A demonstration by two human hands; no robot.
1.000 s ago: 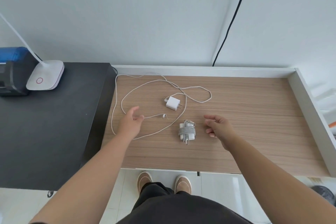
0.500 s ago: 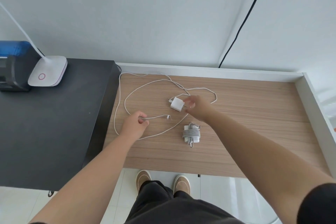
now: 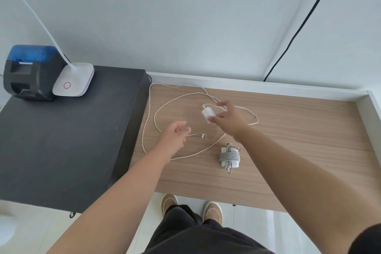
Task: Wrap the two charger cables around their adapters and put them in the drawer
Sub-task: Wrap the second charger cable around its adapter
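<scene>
A small white cube-shaped plug adapter (image 3: pixel 206 114) sits tilted near the middle of the wooden counter (image 3: pixel 288 134), its metal prongs pointing to the far left, pinched between fingers (image 3: pixel 221 104). Its long thin white cable (image 3: pixel 153 117) sprawls unwound in wide loops across the counter's left side, the loose connector end (image 3: pixel 203 135) lying flat. Nearer, slightly right, lies a flat white rectangular adapter (image 3: pixel 229 157), its grey cable wound tightly around it.

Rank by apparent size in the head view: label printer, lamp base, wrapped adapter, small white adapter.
1. Label printer, largest.
2. Lamp base.
3. Wrapped adapter.
4. Small white adapter, pinched in the right hand, partly covered.
The two adapters look close, and the wrapped one lies nearer the camera, so that order is unsure.
</scene>
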